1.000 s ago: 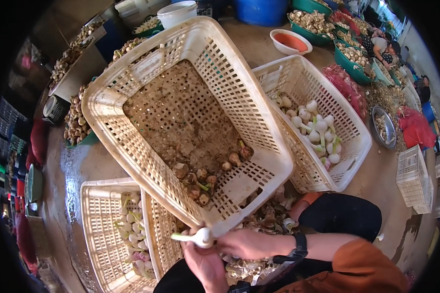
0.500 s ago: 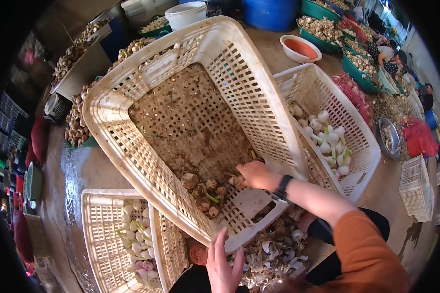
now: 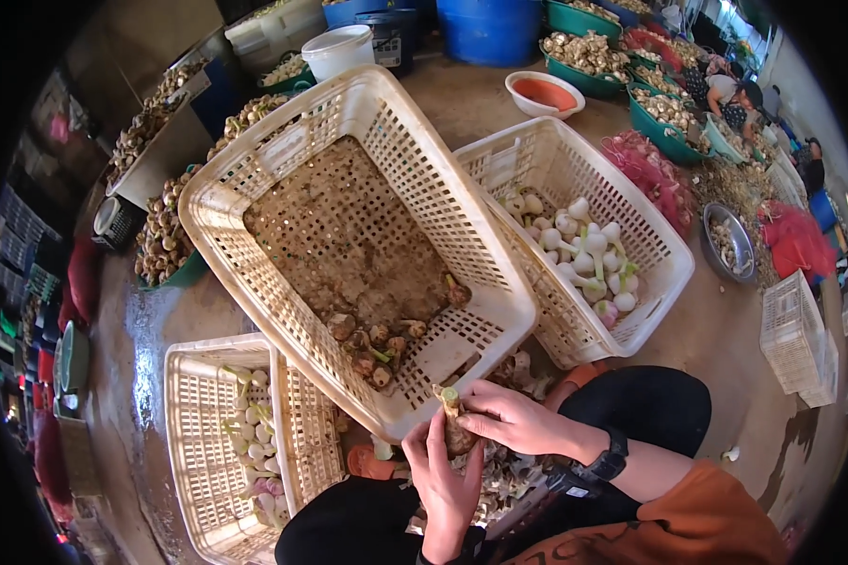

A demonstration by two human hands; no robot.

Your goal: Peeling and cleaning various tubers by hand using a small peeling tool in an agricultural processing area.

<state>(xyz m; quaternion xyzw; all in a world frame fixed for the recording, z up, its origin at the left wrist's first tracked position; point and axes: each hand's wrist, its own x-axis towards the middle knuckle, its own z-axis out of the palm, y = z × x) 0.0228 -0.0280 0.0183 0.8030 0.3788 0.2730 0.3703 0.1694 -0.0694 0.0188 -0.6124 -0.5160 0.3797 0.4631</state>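
Above my lap, just off the near end of a tilted cream plastic crate (image 3: 405, 122), an unpeeled brown garlic bulb (image 3: 458, 439) with a cut green stem is held between both hands. My left hand (image 3: 441, 485) grips it from the left and below, fingers closed on it. From the right, my right hand (image 3: 511, 419) pinches its upper part with thumb and fingers. Several dirty brown garlic bulbs (image 3: 372, 353) lie in the crate's near end, and one more bulb (image 3: 456, 292) sits against its right wall. Dry garlic skins (image 3: 504, 485) are heaped beneath my hands.
At right, a white crate (image 3: 664, 254) holds peeled white garlic (image 3: 589, 250). Another crate (image 3: 193, 452) with peeled bulbs stands at left. Beyond are a red-and-white basin (image 3: 545, 94), a metal bowl (image 3: 728, 243), red net bags (image 3: 650, 179) and green tubs of garlic (image 3: 584, 66). People sit far right.
My right hand has left the tilted crate with a garlic bulb and come back to my left hand, which now grips the bulb too. The crates appear shifted as the view moved.
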